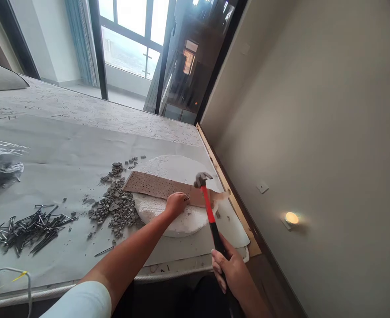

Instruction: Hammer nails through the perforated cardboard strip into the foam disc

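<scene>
My left hand (pixel 177 205) rests on a brown strip (pixel 151 184) dotted with rows of small holes. Its fingers are pinched on a small dark piece, which looks like a nail (pixel 186 198), mostly hidden by the fingertips. Under the strip lies a round white foam-like slab (pixel 175 227). My right hand (pixel 230 270) is closed around the handle of a red and black claw hammer (pixel 208 207). The hammer's metal head is raised near the strip's right part, just right of my left hand.
Grey rubble (pixel 115 207) is heaped left of the slab. A pile of long nails (pixel 32 229) and a clear plastic bag (pixel 2 170) lie farther left. One loose nail (pixel 104 251) sits near the front edge. A wooden edge strip (pixel 226 181) and a wall (pixel 314 145) bound the right side.
</scene>
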### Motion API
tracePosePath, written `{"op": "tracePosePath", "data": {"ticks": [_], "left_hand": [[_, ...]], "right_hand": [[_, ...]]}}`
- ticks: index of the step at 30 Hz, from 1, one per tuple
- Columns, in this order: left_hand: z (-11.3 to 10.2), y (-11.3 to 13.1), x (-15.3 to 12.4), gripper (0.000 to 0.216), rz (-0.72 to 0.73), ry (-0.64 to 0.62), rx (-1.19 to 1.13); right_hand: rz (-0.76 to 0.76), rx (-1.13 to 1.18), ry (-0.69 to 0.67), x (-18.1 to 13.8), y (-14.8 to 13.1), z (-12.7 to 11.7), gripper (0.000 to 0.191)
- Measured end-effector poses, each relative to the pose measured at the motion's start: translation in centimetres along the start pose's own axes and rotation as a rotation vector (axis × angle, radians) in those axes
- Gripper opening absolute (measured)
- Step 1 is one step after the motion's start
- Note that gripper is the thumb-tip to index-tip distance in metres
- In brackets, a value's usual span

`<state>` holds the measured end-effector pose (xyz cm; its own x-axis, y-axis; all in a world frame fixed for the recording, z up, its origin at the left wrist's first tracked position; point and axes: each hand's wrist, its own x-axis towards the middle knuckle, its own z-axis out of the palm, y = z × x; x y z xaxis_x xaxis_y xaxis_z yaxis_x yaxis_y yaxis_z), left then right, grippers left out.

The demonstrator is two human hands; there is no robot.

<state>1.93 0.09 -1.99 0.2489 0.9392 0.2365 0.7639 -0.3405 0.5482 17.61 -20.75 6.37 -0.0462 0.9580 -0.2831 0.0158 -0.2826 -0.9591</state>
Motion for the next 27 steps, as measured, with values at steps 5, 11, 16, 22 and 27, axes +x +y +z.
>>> {"op": "tracePosePath", "data": {"ticks": [5,11,16,22,27], "left_hand": [[0.3,-0.3,0.1,0.023,-0.002,0.01,0.035],[0.3,-0.3,0.2,0.023,0.013,0.004,0.069],[0.1,-0.2,0.3,0.022,-0.009,0.009,0.053],[0.1,-0.2,0.3,0.02,0.002,0.016,0.011],[-0.5,-0.4,0.2,0.008,-0.036,0.073,-0.148]], "right_hand": [[0.031,-0.012,-0.019,0.4,0.7,0.4,0.079],[0.008,0.005,-0.013,0.2,0.6,0.4,0.074],[0.052,0.028,-0.011,0.9,1.8,0.9,0.083],[-0.013,0.052,0.014,0.5,0.9,0.9,0.077],[0.015,0.027,-0.01,0.6,1.4,0.8,0.072]]}}
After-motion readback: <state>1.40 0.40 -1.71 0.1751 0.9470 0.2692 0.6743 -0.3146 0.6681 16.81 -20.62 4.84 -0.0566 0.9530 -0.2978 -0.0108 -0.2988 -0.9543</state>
